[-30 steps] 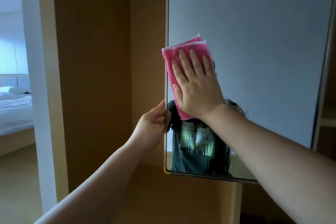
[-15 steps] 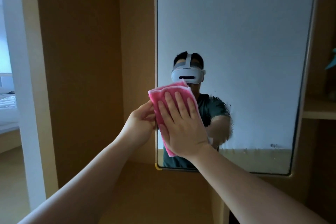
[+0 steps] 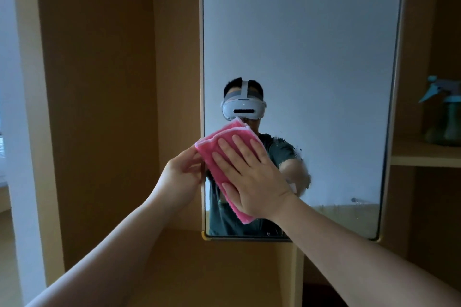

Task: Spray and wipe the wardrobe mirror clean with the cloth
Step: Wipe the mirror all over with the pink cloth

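The right hand (image 3: 252, 177) lay flat with fingers spread, its grip open and pressing the folded pink cloth (image 3: 224, 157) against the lower left part of the mirror (image 3: 299, 45). The left hand (image 3: 180, 177) gripped the left edge of the mirror door beside the cloth, fingers curled round it, apparently to steady the door. The mirror hung on the wardrobe (image 3: 99, 82), and the cloth sat just above its bottom left corner. Wet streaks and droplets (image 3: 354, 203) showed along the bottom band and to the right of the cloth. The upper glass looked even and free of marks. The spray bottle (image 3: 446, 112) stood on a shelf (image 3: 424, 154) to the right, well apart from both hands. Judgement: spraying was done and wiping was well advanced; the lower band, chiefly the bottom right, remained to be wiped
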The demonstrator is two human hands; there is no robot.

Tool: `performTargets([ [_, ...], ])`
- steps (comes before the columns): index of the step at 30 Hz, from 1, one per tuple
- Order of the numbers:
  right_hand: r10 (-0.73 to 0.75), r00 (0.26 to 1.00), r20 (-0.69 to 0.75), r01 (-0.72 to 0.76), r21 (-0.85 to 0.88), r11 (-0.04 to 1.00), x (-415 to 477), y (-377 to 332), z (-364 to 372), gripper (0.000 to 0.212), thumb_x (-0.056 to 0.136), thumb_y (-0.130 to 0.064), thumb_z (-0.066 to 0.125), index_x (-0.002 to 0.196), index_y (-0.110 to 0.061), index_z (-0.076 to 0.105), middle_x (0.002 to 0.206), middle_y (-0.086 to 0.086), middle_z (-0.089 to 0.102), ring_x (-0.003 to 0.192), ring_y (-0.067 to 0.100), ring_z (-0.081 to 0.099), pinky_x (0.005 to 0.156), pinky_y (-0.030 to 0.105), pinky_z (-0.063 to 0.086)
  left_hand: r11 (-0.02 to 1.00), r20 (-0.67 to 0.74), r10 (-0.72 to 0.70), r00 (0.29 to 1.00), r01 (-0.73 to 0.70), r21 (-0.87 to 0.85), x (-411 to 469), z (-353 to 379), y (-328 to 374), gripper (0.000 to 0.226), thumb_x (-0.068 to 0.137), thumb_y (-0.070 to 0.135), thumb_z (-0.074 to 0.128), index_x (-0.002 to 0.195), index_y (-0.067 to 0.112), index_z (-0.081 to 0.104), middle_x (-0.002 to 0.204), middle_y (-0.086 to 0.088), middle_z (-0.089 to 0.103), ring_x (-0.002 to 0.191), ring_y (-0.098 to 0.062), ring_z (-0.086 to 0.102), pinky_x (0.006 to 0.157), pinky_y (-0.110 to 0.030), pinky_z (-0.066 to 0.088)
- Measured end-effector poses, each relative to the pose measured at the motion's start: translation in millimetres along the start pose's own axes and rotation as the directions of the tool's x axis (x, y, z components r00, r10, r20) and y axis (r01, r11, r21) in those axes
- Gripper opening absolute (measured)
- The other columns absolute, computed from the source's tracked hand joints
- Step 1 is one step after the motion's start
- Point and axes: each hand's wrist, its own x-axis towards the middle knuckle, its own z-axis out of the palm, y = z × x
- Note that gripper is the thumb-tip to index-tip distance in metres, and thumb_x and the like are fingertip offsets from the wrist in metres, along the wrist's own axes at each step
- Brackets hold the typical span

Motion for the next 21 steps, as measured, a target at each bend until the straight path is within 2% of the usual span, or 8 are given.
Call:
performTargets([
  [3, -0.033, 0.999, 0.017, 0.033, -0.023, 0.999, -4, 18, -5, 0.063, 0.100, -0.045, 0.027, 0.154, -0.015, 0.015, 0.161, 0.012, 0.011, 0.149, 0.033, 0.002, 0.120, 0.051, 0.004, 1.000, 0.036, 0.005, 0.999, -0.004, -0.019, 1, 0, 0, 0.060, 0.090, -0.020, 0.046, 0.126, 0.026, 0.060, 0.102, 0.002, 0.074, 0.096, -0.015, 0.070, 0.077, -0.026, 0.057],
  [6, -0.037, 0.999, 0.023, 0.038, -0.048, 0.998, -6, 37, -11, 0.063, 0.100, -0.045, 0.029, 0.154, -0.014, 0.019, 0.160, 0.013, 0.013, 0.148, 0.035, 0.004, 0.120, 0.052, 0.007, 1.000, 0.045, 0.008, 0.999, -0.008, 0.012, 1, 1, 0, 0.056, 0.087, -0.024, 0.042, 0.128, 0.010, 0.058, 0.082, 0.009, 0.070, 0.077, -0.006, 0.065, 0.068, -0.015, 0.049],
  [7, -0.024, 1.000, 0.012, 0.025, -0.060, 0.998, -5, 45, -13, 0.063, 0.099, -0.045, 0.029, 0.153, -0.013, 0.021, 0.160, 0.014, 0.015, 0.148, 0.035, 0.005, 0.120, 0.052, 0.007, 1.000, 0.036, 0.011, 0.999, -0.011, 0.022, 1, 2, -1, 0.055, 0.085, -0.025, 0.041, 0.127, 0.007, 0.057, 0.077, 0.010, 0.065, 0.073, -0.007, 0.061, 0.067, -0.016, 0.047],
  [10, 0.040, 0.999, -0.023, -0.042, -0.101, 0.994, -4, 69, -21, 0.062, 0.098, -0.044, 0.031, 0.150, -0.011, 0.031, 0.157, 0.016, 0.025, 0.146, 0.037, 0.016, 0.119, 0.053, 0.009, 0.999, 0.004, 0.015, 1.000, -0.016, 0.034, 1, 2, -3, 0.057, 0.085, -0.025, 0.042, 0.124, 0.012, 0.060, 0.074, 0.001, 0.059, 0.071, -0.014, 0.055, 0.070, -0.024, 0.046],
  [13, 0.069, 0.997, -0.040, -0.073, -0.103, 0.992, -2, 85, -28, 0.062, 0.095, -0.042, 0.037, 0.149, -0.011, 0.034, 0.155, 0.017, 0.030, 0.144, 0.039, 0.024, 0.118, 0.055, 0.014, 0.997, 0.035, 0.039, 0.999, -0.041, 0.062, 2, 0, -4, 0.054, 0.083, -0.026, 0.040, 0.122, 0.008, 0.058, 0.070, -0.004, 0.051, 0.066, -0.017, 0.049, 0.067, -0.026, 0.044],
  [17, 0.108, 0.993, -0.053, -0.113, -0.099, 0.989, 0, 95, -31, 0.062, 0.093, -0.041, 0.040, 0.148, -0.011, 0.035, 0.154, 0.017, 0.030, 0.143, 0.039, 0.025, 0.118, 0.054, 0.014, 0.995, 0.040, 0.047, 0.998, -0.050, 0.089, 2, -1, -6, 0.060, 0.083, -0.024, 0.043, 0.126, 0.015, 0.057, 0.069, 0.008, 0.057, 0.065, -0.012, 0.054, 0.065, -0.025, 0.045],
  [21, 0.178, 0.981, -0.080, -0.185, -0.088, 0.979, -1, 101, -35, 0.062, 0.093, -0.040, 0.041, 0.147, -0.011, 0.037, 0.154, 0.018, 0.031, 0.142, 0.040, 0.027, 0.118, 0.054, 0.014, 0.996, 0.036, 0.035, 0.999, -0.038, 0.084, 4, -1, -9, 0.066, 0.082, -0.025, 0.045, 0.133, 0.016, 0.054, 0.071, 0.010, 0.060, 0.067, -0.012, 0.056, 0.064, -0.029, 0.045],
])
